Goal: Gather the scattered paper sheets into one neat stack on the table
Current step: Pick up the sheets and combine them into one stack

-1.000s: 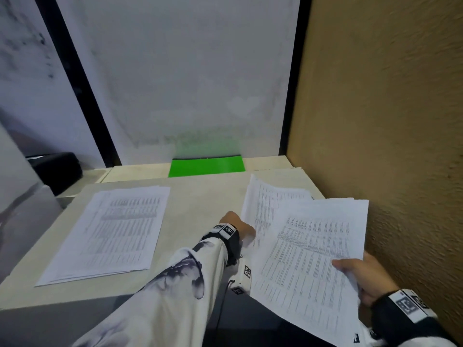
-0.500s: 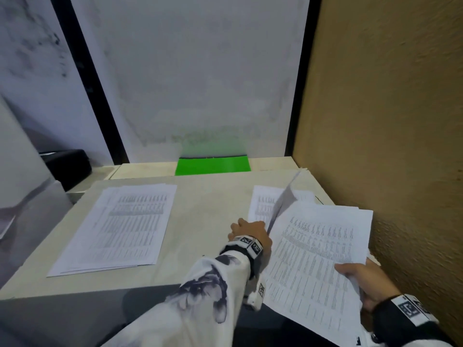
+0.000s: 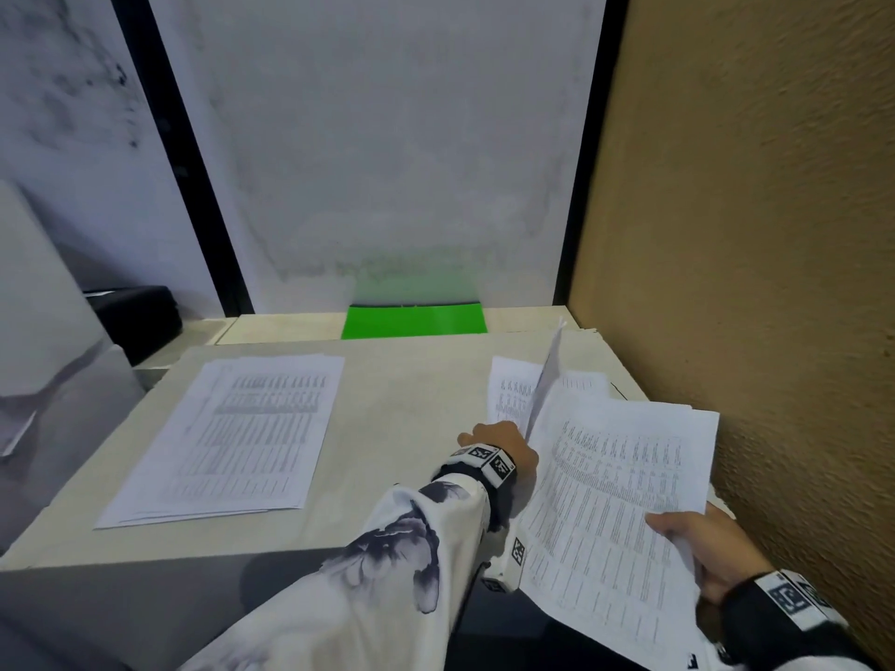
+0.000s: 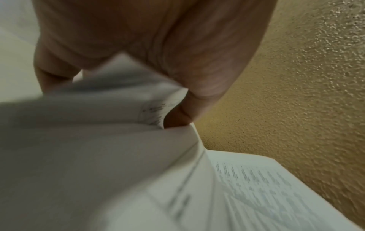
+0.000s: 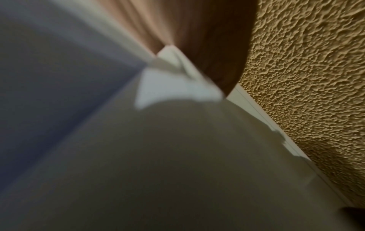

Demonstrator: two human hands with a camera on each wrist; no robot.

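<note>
Two hands on paper at once. My right hand [image 3: 717, 549] grips a sheaf of white printed sheets [image 3: 615, 515] by its near right corner, thumb on top and fingers curled underneath, and the sheaf hangs in the air over the right end of the pale beige table [image 3: 411, 394], partly past the near edge. My left hand [image 3: 499, 440] reaches across in front of me, patterned white sleeve [image 3: 387, 564] stretched over the table edge, and pinches the lower edge of a single white printed sheet [image 3: 545, 380]. That sheet stands tilted up almost on edge, its far corner pointing at the back wall. From the left wrist camera the paper bunches between my thumb [image 4: 197, 87] and fingers, so the pinch is firm, though the blur hides how many sheets I have caught; it might be more than one. Under the lifted sheet, more white printed paper [image 3: 508, 389] lies flat on the table beside the rough tan wall [image 3: 750, 234]. Well apart, on the left half of the table, a flat stack of white printed sheets [image 3: 232, 438] rests with slightly uneven edges. Beyond the table's far edge lies a bright green flat sheet [image 3: 414, 322], and off to the far left sits a black box-shaped object [image 3: 135, 317].
</note>
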